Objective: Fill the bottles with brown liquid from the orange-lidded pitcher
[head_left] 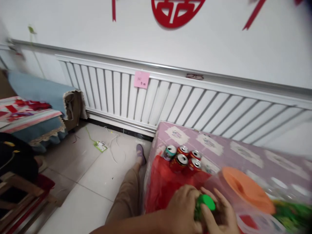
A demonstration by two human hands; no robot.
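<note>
My left hand is wrapped round a green-topped container, low in the view and a little right of centre. My right hand curls about its other side, with the thumb near the bright green top. Most of the container's body is hidden by my fingers, so I cannot tell its exact kind. Just beyond my hands, several opened drink cans stand upright in a cluster, mostly red with one teal can. Red plastic lies on the table between them and my hands.
The purple patterned tablecloth covers the table against a white radiator. An orange-lidded clear jug stands right of my hands. On the floor left are cords and a power strip, a wooden stool and a blue-covered sofa.
</note>
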